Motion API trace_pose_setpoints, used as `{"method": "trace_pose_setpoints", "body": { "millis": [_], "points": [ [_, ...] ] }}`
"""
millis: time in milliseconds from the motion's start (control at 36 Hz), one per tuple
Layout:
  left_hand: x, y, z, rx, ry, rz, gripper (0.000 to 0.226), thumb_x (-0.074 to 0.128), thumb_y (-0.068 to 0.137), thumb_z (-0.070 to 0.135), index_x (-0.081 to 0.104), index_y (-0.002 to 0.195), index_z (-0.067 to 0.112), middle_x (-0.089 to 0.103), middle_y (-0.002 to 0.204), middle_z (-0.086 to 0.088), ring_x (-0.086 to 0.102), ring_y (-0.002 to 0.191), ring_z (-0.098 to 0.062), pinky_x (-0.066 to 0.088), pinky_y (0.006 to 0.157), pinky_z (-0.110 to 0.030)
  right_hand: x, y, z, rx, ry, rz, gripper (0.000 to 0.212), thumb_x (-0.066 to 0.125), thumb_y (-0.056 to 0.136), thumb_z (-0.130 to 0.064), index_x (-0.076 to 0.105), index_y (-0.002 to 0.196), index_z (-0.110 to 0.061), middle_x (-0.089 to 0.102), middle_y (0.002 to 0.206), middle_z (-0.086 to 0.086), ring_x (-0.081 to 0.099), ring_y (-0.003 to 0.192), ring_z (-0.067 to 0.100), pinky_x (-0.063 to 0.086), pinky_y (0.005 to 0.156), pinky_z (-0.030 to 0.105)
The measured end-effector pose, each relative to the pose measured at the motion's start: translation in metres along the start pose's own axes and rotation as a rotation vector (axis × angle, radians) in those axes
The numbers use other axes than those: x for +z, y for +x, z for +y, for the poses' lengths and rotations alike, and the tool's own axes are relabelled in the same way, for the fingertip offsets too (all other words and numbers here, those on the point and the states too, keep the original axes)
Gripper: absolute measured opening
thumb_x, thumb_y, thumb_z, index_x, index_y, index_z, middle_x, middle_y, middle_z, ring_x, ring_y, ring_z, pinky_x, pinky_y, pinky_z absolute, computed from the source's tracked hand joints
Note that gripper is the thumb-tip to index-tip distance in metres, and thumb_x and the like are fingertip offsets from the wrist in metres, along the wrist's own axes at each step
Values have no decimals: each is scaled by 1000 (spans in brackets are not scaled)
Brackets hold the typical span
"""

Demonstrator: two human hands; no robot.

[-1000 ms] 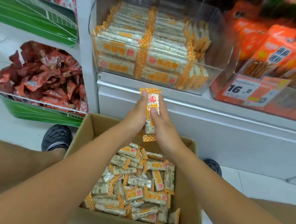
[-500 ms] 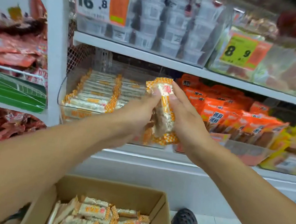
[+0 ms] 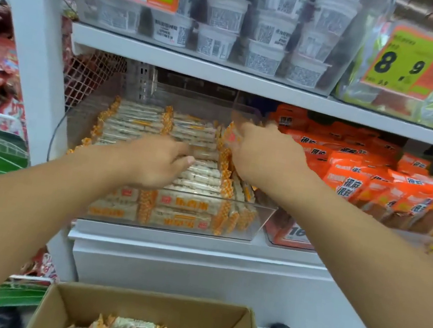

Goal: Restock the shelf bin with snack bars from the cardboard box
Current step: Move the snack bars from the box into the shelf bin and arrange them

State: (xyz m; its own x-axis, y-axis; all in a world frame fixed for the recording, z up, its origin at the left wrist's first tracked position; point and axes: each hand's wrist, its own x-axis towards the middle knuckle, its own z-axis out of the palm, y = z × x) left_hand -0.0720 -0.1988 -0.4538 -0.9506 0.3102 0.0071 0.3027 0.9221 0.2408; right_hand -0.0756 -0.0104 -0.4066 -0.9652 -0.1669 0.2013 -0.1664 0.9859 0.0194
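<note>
Both hands reach into the clear bin [image 3: 260,221] on the shelf. The left hand [image 3: 157,165] lies over the stacked bars [image 3: 196,175] in the bin, fingers loosely curled, its grip on nothing seen. The right hand [image 3: 264,154], at the bin's right side, pinches blurred bars [image 3: 229,137] upright. Below the bin sits the box [image 3: 148,313] with more bars

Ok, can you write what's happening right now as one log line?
step: placing bars | left hand: over stacked snack bars | right hand: bars at bin right side | cardboard box: bars remain
</note>
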Motion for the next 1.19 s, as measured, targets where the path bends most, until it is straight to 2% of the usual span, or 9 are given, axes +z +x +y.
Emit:
{"method": "trace_pose_setpoints", "body": {
  "millis": [83,278,361,444,500,722,917,1083,1194],
  "points": [
    [9,7,-10,14,65,-62,58,25,102,50,35,151,20,36,154,-6,34,141,-26,30,116,-41,9,8,-13,65,-221,-77,49,43,95,-34,45,144,-29,46,138,14,50,120,46,44,87,48],
    [18,5,-13,-5,82,-33,61,23,100,56,30,152,25,28,159,-6,23,146,-28,25,117,-50,18,12,-26,81,-501,-245,47,49,91,-30,51,137,-20,49,136,11,44,120,42,44,91,48],
    [19,1,-13,-6,90,-31,60,24,101,54,26,154,26,21,162,-5,16,150,-26,20,119,-49,31,16,-19,1,-332,-355,50,36,98,-36,37,148,-32,43,148,13,39,127,48,41,96,52],
    [19,-3,-12,-17,93,-45,63,21,100,56,18,157,28,12,165,-3,7,152,-23,13,121,-49,37,12,-15,136,-12,-536,83,12,92,-78,2,160,-31,-1,166,18,0,149,49,12,118,60],
    [19,-3,-10,-36,101,-70,64,18,100,58,12,157,31,5,166,-1,0,152,-22,8,123,-48,40,7,-15,131,40,-553,98,6,84,-87,-10,159,-27,-15,165,17,-16,151,40,-3,120,55],
    [16,-4,-4,-86,110,-130,63,16,101,59,-1,157,35,-10,165,6,-13,151,-16,-4,121,-42,46,14,-2,-14,99,-319,100,3,79,-90,-14,158,-31,-23,164,2,-22,151,28,-8,122,50],
    [16,-2,-5,-92,117,-177,63,14,101,58,-6,157,36,-15,164,7,-18,150,-15,-6,121,-42,45,22,-2,-4,285,-596,91,7,88,-82,-7,159,-26,-17,166,-1,-17,152,24,-8,122,46],
    [17,3,-6,-99,141,-201,65,12,100,61,-8,156,35,-18,164,8,-19,150,-15,-7,123,-42,43,19,-4,-35,295,-607,93,5,86,-84,-5,159,-28,-18,165,-3,-20,152,23,-10,122,50],
    [22,-4,-9,-29,82,16,64,17,99,61,17,157,34,17,164,1,11,152,-23,13,122,-48,48,18,5,-53,341,-491,96,5,83,-87,-2,160,-28,-11,167,1,-16,153,29,-6,122,53]
  ]
}}
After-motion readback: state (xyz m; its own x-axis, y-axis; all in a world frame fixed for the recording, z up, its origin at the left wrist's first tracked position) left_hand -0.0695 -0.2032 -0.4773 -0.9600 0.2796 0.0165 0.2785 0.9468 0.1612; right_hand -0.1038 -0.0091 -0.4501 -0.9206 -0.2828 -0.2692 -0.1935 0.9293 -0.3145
